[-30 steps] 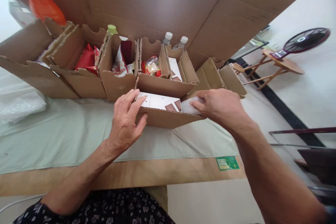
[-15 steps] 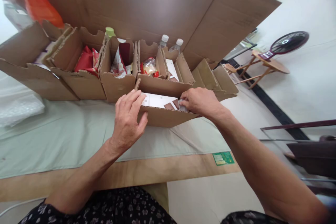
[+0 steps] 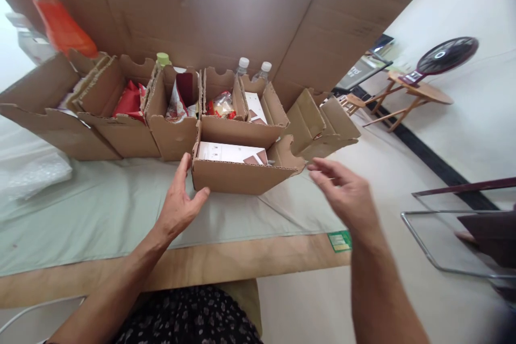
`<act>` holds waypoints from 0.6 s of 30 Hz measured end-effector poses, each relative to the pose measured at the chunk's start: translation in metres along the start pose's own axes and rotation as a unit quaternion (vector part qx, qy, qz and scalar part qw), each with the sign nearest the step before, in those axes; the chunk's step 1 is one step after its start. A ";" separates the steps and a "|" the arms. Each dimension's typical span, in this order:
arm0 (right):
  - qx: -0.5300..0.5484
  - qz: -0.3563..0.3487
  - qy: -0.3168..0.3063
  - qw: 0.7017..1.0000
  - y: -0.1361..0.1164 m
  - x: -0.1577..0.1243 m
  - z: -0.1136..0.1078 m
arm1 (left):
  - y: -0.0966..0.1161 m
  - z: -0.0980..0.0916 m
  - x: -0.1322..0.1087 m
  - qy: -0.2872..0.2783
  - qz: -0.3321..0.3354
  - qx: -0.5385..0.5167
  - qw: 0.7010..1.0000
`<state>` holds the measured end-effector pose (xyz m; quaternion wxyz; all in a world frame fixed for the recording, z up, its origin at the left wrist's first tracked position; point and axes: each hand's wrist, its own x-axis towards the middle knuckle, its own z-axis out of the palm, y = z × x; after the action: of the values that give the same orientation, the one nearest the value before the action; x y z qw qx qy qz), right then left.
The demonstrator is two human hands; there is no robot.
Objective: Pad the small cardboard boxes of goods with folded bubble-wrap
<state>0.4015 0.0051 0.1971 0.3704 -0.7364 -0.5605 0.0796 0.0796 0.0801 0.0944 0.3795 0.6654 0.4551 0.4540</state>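
In front of me a cardboard box (image 3: 242, 178) lies lengthwise on the cloth, open at the top. Inside it rests a white carton (image 3: 231, 152) with brown patches at its right end; something small and clear, partly hidden, shows beside that end. At the box's left end is my left hand (image 3: 177, 201), thumb and fingers apart, close to the cardboard; whether it touches cannot be told. My right hand (image 3: 342, 188) hovers just off the box's right end, fingers loosely bent and apart, with nothing seen in it.
Behind stands a row of cardboard bins (image 3: 173, 137) holding red packets (image 3: 129, 101), snacks and another white carton (image 3: 255, 108). Bottles, one orange (image 3: 64, 27), stand behind them against a tall cardboard panel (image 3: 242, 11). A green packet (image 3: 339, 242) lies at the table edge.
My right hand has come out of the box and moved right. My left hand has dropped from the box's rim to its left end, opening wider. The carton stays inside.
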 end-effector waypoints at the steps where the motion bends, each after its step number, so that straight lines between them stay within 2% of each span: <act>1: 0.051 0.008 -0.018 0.999 0.010 -0.010 0.017 | -0.004 0.002 -0.001 -0.017 -0.018 -0.023 0.999; 4: 0.157 0.020 -0.064 0.985 0.019 -0.032 0.079 | -0.010 0.009 -0.001 -0.048 -0.040 -0.082 0.995; 6: 0.201 0.037 -0.032 0.978 0.011 -0.043 0.107 | -0.010 0.011 -0.002 -0.063 -0.049 -0.111 0.991; 7: 0.214 0.046 -0.010 0.976 0.007 -0.050 0.114 | -0.008 0.011 -0.004 -0.073 -0.053 -0.122 0.988; 9: 0.221 0.061 0.017 0.973 -0.001 -0.067 0.113 | -0.003 0.008 -0.013 -0.090 -0.051 -0.132 0.986; 13: 0.172 0.094 0.050 0.979 -0.011 -0.115 0.085 | 0.011 -0.008 -0.053 -0.124 -0.043 -0.097 0.987; 16: 0.150 0.075 0.056 0.984 -0.033 -0.136 0.075 | 0.018 -0.036 -0.079 -0.122 -0.055 -0.058 0.989; 18: 0.168 0.036 0.037 0.984 -0.055 -0.128 0.074 | 0.026 -0.059 -0.081 -0.089 -0.048 -0.036 0.994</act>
<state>0.2735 -0.0690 0.1412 0.5062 -0.6859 -0.4980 0.1592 0.0160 0.0011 0.1153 0.4638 0.6666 0.4340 0.3901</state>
